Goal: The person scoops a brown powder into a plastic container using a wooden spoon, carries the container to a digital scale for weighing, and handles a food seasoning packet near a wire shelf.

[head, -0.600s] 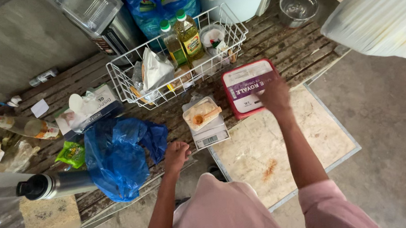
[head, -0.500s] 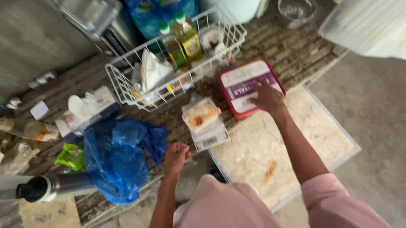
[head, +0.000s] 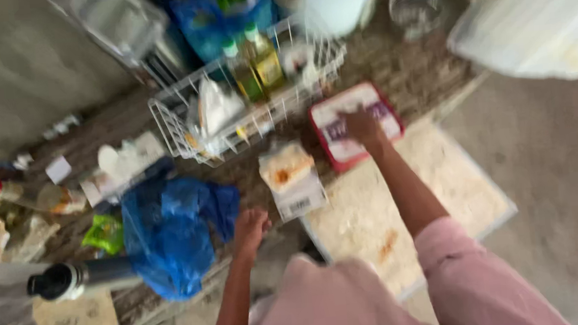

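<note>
Counter: a dark stone counter [head: 428, 77] runs from near left to far right, crowded with things; the whole view is blurred.
Board: a pale floured board [head: 445, 191] lies at the near right edge of the counter, under the right forearm.
Blue bag: a crumpled blue plastic bag [head: 169, 229] sits near left, just left of the left hand.
Wire basket: a white wire basket [head: 182, 133] stands farther back at centre, holding two oil bottles [head: 256, 64] and white packets.
Bucket: a white bucket [head: 334, 2] stands at the far edge, right of the basket.
Red-rimmed tub: a flat rectangular tub [head: 343, 144] with a red rim and pale lid lies right of the basket, at the far end of the board.
Small pack: a clear pack [head: 290, 176] of pale food lies just left of the tub.
Right hand: right hand [head: 362, 125] rests on top of the tub lid, fingers spread on it; whether it grips cannot be told.
Left hand: left hand [head: 249, 229] is loosely curled at the near counter edge, holding nothing, well apart from the right.
</note>
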